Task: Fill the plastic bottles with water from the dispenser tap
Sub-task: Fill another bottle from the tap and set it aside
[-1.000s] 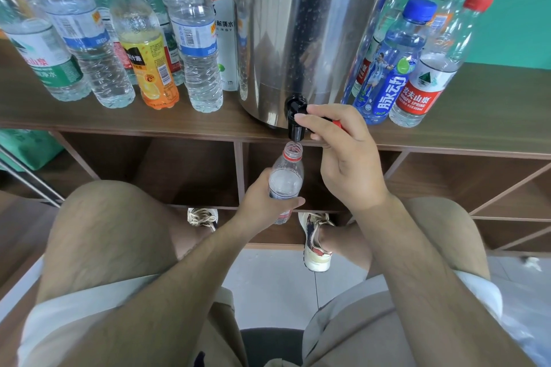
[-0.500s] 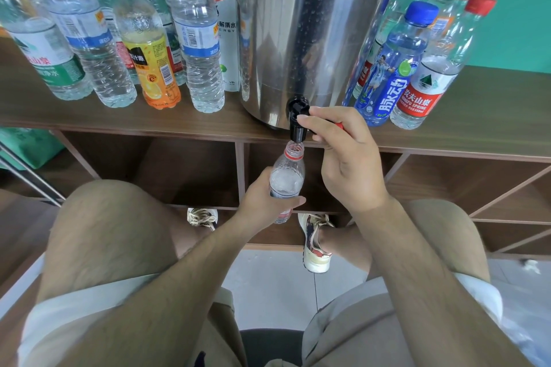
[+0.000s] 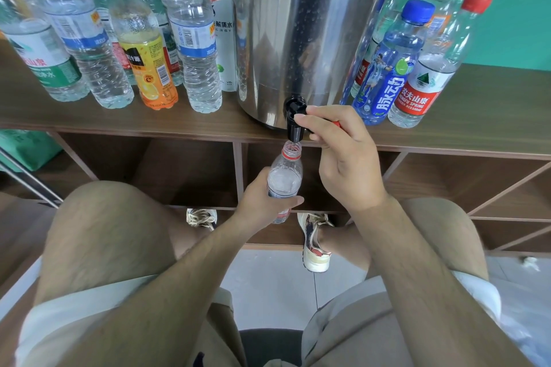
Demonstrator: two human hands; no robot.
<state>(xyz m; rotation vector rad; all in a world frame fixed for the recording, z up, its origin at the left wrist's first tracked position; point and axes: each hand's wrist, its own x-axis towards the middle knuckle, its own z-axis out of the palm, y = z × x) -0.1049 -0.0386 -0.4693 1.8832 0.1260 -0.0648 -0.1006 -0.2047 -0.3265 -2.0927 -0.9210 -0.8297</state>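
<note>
- L hand [image 3: 262, 199] grips open bottle [image 3: 284, 179], mouth right under black tap [image 3: 295, 125] of steel dispenser [image 3: 301, 33].
- R hand [image 3: 346, 164] pinches tap lever.
- Capped bottles [image 3: 193, 39] on bench [image 3: 477, 116] both sides.

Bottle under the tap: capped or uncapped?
Uncapped: the plastic bottle shows an open mouth just below the black tap spout; left hand grips it, right hand pinches the tap lever.

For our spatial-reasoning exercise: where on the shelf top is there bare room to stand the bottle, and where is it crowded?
Bare wood lies right of the Nongfu Spring bottle and along the front edge of the shelf top. Both flanks of the steel dispenser are crowded.
</note>
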